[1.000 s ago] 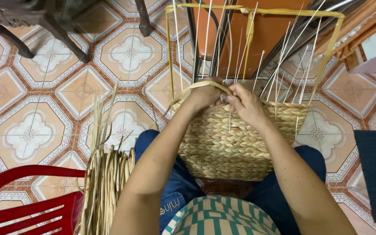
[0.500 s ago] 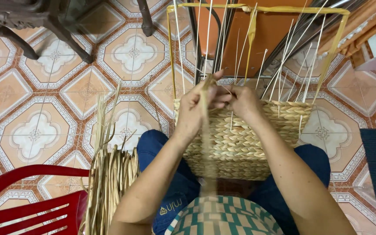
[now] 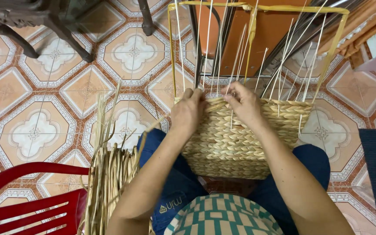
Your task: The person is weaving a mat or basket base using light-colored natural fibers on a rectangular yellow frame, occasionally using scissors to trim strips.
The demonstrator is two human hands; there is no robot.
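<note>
The half-woven basket (image 3: 236,139) rests on the person's lap, its finished rows of pale plaited fibre facing up and its unwoven top edge pointing away from them. Both hands work at that top edge. The left hand (image 3: 189,111) is curled tight over the rim near the left corner, pinching a flat weaving strand (image 3: 216,105) against the last row. The right hand (image 3: 245,104) sits just beside it, fingers closed on the same strand where it passes among the upright stakes (image 3: 283,56). A yellowish wire frame (image 3: 257,8) stands above the stakes.

A bundle of loose dry fibre (image 3: 109,174) lies by the left knee, next to a red plastic chair (image 3: 27,196).

The thin stakes look springy: if either pinch slackens, I'd judge the strand could slip back out from between them and loosen the row. Pulling hard could also snap the dry strand or bend a stake out of line.
</note>
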